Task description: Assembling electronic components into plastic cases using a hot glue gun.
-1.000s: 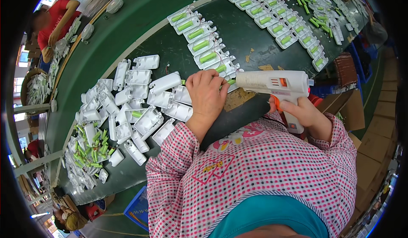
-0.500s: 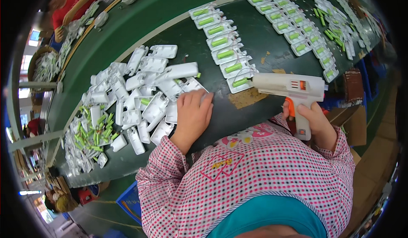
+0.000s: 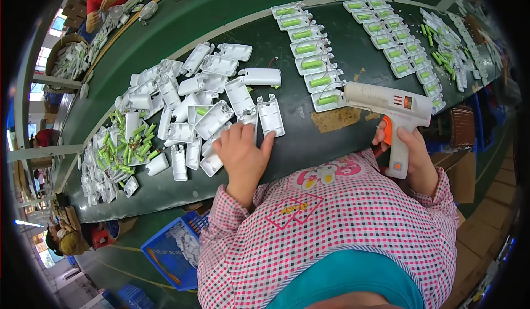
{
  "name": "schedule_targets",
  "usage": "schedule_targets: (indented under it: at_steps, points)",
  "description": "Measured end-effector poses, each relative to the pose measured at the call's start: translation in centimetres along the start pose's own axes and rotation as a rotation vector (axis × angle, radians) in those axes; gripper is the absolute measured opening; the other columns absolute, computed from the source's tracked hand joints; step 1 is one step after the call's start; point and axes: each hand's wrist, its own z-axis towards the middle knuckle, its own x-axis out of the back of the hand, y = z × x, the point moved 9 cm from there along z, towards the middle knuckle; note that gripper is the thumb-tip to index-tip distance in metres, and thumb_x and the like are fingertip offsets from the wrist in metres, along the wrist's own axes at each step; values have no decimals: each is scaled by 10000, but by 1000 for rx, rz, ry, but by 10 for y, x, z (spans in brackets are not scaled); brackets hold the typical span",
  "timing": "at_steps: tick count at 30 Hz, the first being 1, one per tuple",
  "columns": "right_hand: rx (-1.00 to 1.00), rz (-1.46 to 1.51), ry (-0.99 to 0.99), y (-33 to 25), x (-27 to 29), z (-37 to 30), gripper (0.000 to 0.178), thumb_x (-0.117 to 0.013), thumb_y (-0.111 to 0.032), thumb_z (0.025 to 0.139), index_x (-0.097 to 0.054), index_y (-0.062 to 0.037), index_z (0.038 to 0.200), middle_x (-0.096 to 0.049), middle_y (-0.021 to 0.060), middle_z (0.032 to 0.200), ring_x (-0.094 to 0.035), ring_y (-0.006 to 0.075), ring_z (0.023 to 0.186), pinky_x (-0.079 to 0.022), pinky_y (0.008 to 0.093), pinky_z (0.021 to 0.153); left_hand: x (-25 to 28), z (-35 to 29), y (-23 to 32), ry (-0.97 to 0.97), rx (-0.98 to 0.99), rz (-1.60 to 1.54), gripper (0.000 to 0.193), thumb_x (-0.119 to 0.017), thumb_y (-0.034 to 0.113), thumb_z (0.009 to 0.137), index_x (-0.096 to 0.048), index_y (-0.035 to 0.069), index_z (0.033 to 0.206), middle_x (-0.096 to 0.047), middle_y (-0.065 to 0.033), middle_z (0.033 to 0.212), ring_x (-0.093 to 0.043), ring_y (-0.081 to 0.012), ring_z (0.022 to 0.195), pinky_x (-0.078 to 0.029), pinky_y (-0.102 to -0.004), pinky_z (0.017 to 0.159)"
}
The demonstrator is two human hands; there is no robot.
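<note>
My right hand [image 3: 411, 152] is wrapped round the grip of a white hot glue gun [image 3: 389, 102] with an orange trigger. The gun's nozzle points left, close to the nearest white shell with a green battery [image 3: 330, 98] in a row of such shells. My left hand [image 3: 243, 157] lies at the near right edge of a heap of white plastic shells [image 3: 212, 118], its fingers spread. Its thumb touches or nearly touches the lower end of one open shell [image 3: 270, 116] lying just right of the heap. The fingertips rest over other shells, partly hiding them.
Green batteries [image 3: 130, 149] lie piled at the left of the dark green table [image 3: 292, 157]. More rows of shells with batteries [image 3: 386, 33] stand at the far right. A blue basket [image 3: 174, 251] sits below the table's edge. Another person's hand [image 3: 107, 1] is at the far left.
The view has shifted, so the table appears moved right. My left hand's fingers have spread, and one shell now lies apart at the heap's right edge. The glue gun stays in my right hand.
</note>
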Motion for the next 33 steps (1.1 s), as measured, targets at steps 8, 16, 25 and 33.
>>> schedule_targets:
  at_steps: [8,16,25,33]
  points:
    - [32,11,-18,0,-6,-1,486,-638,-375,882,-562,14,1164,-641,116,969,-659,231,939,-525,256,670,-25,7,4,-151,-3,-49,214,-737,202,752,-634,109,915,-611,-60,967,-557,-283,928,-373,-432,801]
    - [52,12,9,2,6,-6,504,-654,-360,858,-555,10,1185,-644,122,987,-656,242,969,-520,246,674,0,-15,7,-211,-197,-252,158,-717,63,692,-622,85,817,-607,-68,992,-550,-309,955,-400,-436,801]
    - [72,24,-5,-4,6,-8,543,-663,-350,837,-533,15,1216,-647,133,1029,-645,259,1032,-514,246,701,-48,-5,116,-233,-416,-422,145,-718,143,738,-629,113,848,-594,-43,900,-546,-251,877,-368,-408,777]
    - [25,2,42,-1,16,-18,565,-673,-358,826,-536,16,1226,-645,134,1076,-638,247,1055,-521,262,736,-69,19,148,-217,-433,-453,149,-705,120,755,-633,107,885,-585,-50,871,-540,-265,866,-379,-401,761]
